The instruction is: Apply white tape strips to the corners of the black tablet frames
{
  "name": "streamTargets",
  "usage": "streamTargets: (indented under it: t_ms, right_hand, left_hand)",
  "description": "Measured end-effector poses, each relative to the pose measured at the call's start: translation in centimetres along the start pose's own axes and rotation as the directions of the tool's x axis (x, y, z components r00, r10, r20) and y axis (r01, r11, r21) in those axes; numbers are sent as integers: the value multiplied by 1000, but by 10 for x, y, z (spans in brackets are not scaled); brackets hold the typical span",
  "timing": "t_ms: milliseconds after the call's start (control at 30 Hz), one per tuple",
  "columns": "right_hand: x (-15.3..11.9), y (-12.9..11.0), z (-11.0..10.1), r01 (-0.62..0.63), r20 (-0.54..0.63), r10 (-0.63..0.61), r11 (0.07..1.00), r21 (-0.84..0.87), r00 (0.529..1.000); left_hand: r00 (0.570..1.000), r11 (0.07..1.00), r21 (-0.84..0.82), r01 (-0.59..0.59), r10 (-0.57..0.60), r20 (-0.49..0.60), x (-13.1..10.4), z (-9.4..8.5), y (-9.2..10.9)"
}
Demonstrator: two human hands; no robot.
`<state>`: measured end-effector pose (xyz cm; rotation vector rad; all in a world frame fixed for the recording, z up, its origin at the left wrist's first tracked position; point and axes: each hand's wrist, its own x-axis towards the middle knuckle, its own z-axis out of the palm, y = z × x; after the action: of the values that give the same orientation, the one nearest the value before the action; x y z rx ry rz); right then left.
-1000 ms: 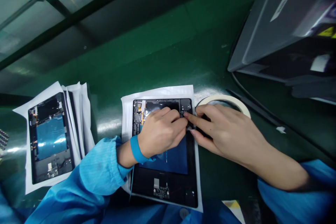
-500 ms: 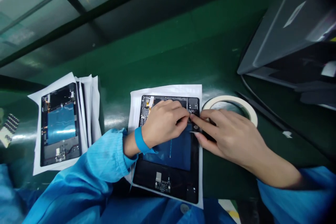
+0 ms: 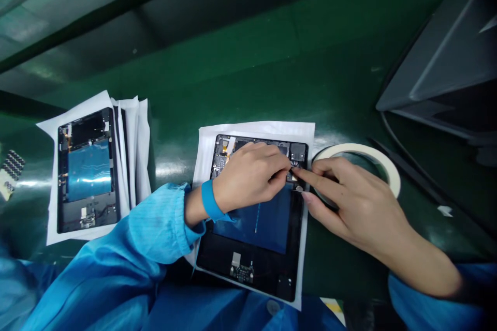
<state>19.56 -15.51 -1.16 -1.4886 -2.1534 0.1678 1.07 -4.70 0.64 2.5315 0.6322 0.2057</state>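
An opened tablet lies on a white sheet, its blue-covered battery, small circuit board and ribbon cables exposed. My left hand reaches over the tablet's upper half, thumb and forefinger pinched near its upper right corner. Whatever is in that pinch is too small or hidden to name. My right hand comes in from the right. Its index fingertip meets the tablet beside the left fingertips, while the thumb stays apart, near a small round silver part at the tablet's right side. A blue strap circles my left wrist.
A second opened tablet tops a stack of white sheets on the left. A roll of cream tape lies under and behind my right hand. A grey case and a black cable are at right, on the green table.
The view has shifted slightly, moving the tablet and both hands a little rightward in the picture. Left pinch and right index finger stay together at the tablet's upper right.
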Motion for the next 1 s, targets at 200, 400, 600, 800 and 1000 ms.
streamTargets:
  t_ms: [200,400,600,800,1000]
  right_hand:
    - [1,-2,-1,7,12,-6,998,-55,1000]
    - [1,-13,-4,139,88,-116,933,-332,989]
    - [-4,-12,0,84,30,-79,961,-262,996]
    - [-5,-11,3,18,35,-9,968,-252,999]
    - [0,-15,0,55,65,-37,950,-307,997]
  left_hand:
    - [1000,1000,-2,-18,18,-1,1,1,-1]
    - [997,993,94,-74,73,13,-1,0,-1]
    - [991,961,242,-137,131,41,-4,-2,1]
    - [994,980,167,-108,107,17,-2,1,-1]
    - [993,978,172,-116,118,-5,-3,3,-3]
